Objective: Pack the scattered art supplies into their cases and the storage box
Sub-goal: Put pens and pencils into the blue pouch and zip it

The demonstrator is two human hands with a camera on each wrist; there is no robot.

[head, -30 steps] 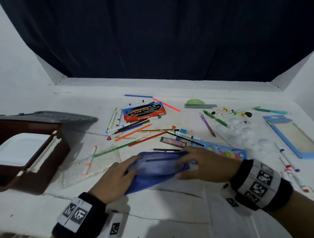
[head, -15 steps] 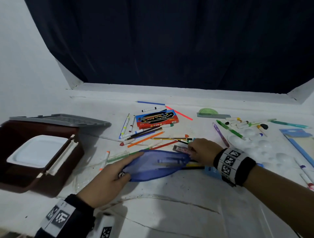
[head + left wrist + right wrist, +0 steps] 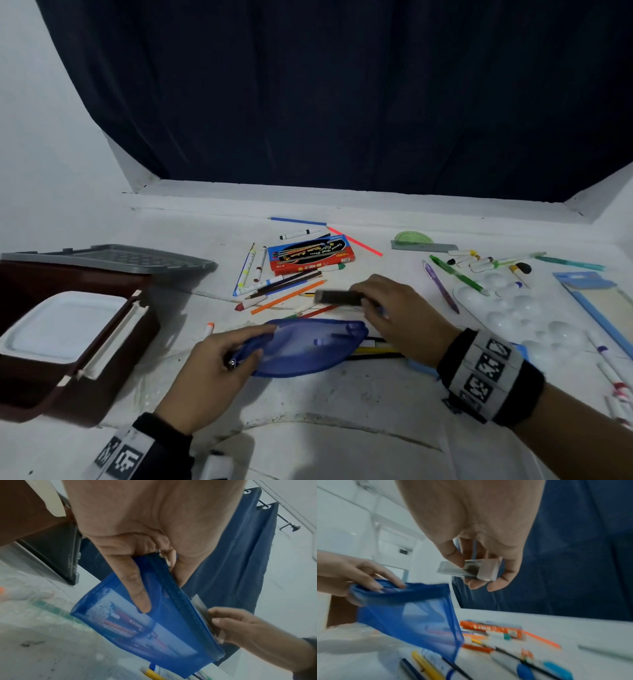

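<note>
A blue mesh zip pouch [image 3: 308,346] lies on the white table with a few pens showing through it. My left hand [image 3: 246,346] pinches its left end by the zipper and holds the upper edge raised [image 3: 171,588]. My right hand [image 3: 368,301] grips a small flat dark case [image 3: 337,297] just above the pouch's far edge. In the right wrist view thumb and fingers [image 3: 453,555] clamp that case [image 3: 471,568], with the pouch [image 3: 412,612] below and to the left. Scattered pencils [image 3: 284,291] and a red pencil box [image 3: 310,257] lie behind the pouch.
A brown storage box [image 3: 113,356] stands open at the left with a white lidded tub [image 3: 61,325] inside and a grey lid [image 3: 113,258] behind. A white palette [image 3: 513,308], a blue-framed board [image 3: 603,305], a green protractor [image 3: 411,238] and markers [image 3: 613,377] fill the right side.
My right hand left the pouch, took the small dark case off the table and lifted it above the pouch. My left hand shifted to pinch and raise the pouch's zipper end.
</note>
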